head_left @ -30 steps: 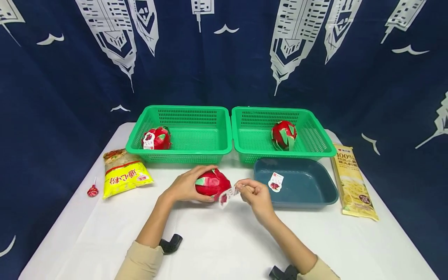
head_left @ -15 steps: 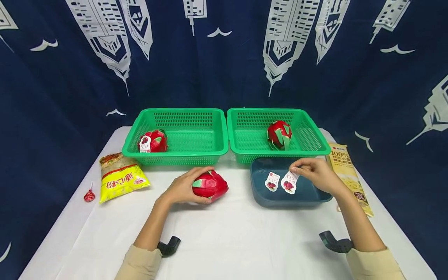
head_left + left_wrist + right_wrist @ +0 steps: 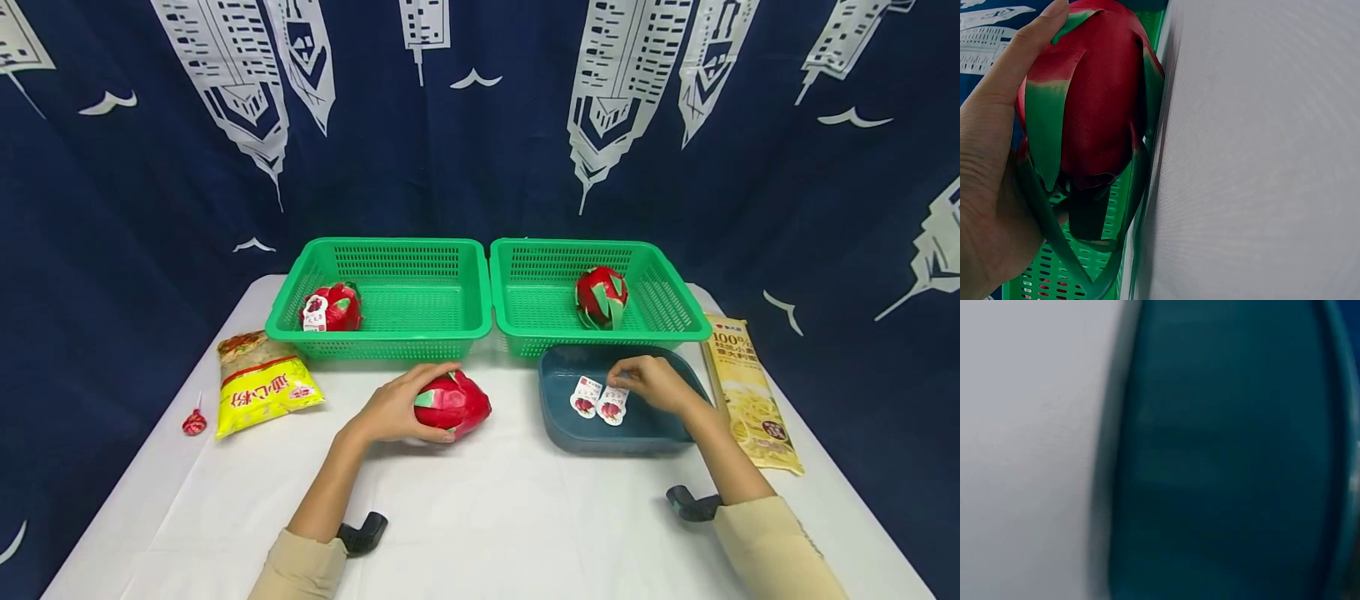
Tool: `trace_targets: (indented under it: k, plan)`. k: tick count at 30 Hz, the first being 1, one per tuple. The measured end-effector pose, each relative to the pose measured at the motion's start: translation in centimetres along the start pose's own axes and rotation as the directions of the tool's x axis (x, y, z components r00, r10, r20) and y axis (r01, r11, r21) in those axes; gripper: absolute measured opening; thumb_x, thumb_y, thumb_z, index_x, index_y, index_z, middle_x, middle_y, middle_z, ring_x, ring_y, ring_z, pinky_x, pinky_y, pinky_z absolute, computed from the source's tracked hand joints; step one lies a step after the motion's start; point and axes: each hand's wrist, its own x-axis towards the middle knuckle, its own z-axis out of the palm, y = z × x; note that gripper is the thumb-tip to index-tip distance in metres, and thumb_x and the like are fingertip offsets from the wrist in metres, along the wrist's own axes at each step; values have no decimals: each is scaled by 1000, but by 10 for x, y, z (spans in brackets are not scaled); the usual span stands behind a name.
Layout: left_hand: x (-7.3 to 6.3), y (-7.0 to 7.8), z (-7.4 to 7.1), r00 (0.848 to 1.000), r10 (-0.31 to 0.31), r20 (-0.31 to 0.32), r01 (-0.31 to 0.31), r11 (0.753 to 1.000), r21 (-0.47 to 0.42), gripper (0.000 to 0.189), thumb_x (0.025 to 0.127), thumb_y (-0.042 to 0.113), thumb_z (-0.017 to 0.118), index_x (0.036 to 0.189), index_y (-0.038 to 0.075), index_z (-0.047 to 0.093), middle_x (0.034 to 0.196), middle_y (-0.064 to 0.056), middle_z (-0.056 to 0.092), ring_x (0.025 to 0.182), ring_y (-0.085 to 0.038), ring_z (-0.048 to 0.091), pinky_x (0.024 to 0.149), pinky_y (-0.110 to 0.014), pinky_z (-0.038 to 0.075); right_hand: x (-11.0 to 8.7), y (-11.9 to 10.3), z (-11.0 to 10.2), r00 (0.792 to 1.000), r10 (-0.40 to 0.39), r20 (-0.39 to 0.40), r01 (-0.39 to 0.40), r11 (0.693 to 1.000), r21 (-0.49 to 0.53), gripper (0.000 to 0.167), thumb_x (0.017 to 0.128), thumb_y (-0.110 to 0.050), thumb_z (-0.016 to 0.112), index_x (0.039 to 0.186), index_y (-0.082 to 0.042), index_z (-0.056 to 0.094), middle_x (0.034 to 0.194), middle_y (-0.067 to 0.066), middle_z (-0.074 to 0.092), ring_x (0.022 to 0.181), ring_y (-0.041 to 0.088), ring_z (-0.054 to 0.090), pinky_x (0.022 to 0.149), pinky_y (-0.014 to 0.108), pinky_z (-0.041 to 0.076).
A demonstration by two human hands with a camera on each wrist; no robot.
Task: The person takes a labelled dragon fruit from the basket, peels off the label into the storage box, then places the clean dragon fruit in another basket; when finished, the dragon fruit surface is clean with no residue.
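My left hand grips a red dragon fruit with green leaf tips, low over the white table. In the left wrist view the fruit fills the hand, its leafy end toward the wrist. Over the dark blue bin, my right hand pinches the upper end of a white fruit-picture label. A second, similar label lies in the bin just left of it. Only the bin's inside and the table show, blurred, in the right wrist view; the hand is outside it.
Two green baskets stand side by side at the back. The left basket holds a labelled dragon fruit; the right basket holds another. A yellow bag and a lollipop lie left, a noodle packet right.
The right hand has carried the label from beside the fruit rightward into the blue bin, then slightly left and lower, next to the other label. The left hand keeps holding the dragon fruit.
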Motion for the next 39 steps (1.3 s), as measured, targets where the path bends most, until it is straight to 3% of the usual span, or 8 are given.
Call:
trace_targets:
  k: [6,10,13,20,25,32,39]
  plan:
    - [0,1,-1,1000,2,-4,-2,1000,-5,93,56,60,79,137,49,33,128,17,42,111,-13,47,80,-40,48,6,9,8,1000,-6,4,6,1000,-28,5,85,-11,66,86,-9,70,56,2,51,50,8,33,47,24,33]
    - [-1,1,0,1000,8,-4,-8,1000,-7,94,56,60,79,138,43,35,128,16,42,111,-14,47,80,-41,48,5,13,12,999,17,38,-15,999,-32,9,83,-12,68,91,-9,71,51,-4,42,47,7,30,44,22,29]
    - [-1,1,0,1000,-1,3,1,1000,-4,94,56,61,78,138,44,35,129,17,42,112,-13,46,81,-41,47,3,16,14,997,41,72,-40,999,-20,18,79,-14,72,97,-9,71,49,-7,31,44,6,26,42,22,25]
    - [-1,1,0,1000,-8,7,8,1000,-12,95,56,62,77,139,40,36,130,18,41,113,-13,46,80,-40,48,-4,20,16,986,79,149,-77,997,-21,44,75,-22,76,115,-8,66,50,-8,27,45,6,23,43,21,23]
    - [-1,2,-1,1000,-11,6,11,1000,-5,94,56,62,78,138,43,35,130,16,41,112,-14,46,80,-40,48,-8,19,15,991,60,118,-54,997,-52,62,71,-27,78,126,-6,57,50,-8,27,45,6,23,44,21,23]
    - [-1,2,-1,1000,-10,6,10,1000,-6,94,57,60,79,137,48,32,129,17,41,113,-12,45,80,-39,48,-12,19,15,999,30,34,-27,998,-62,39,73,-26,78,107,-11,69,51,-9,27,45,5,22,43,21,23]
    - [-1,0,0,1000,2,-4,-2,1000,-2,94,57,62,78,138,44,34,129,17,42,112,-12,45,80,-39,48,-10,19,16,998,20,66,-16,998,-54,36,73,-26,77,106,-11,71,48,-10,26,44,4,20,41,21,22]
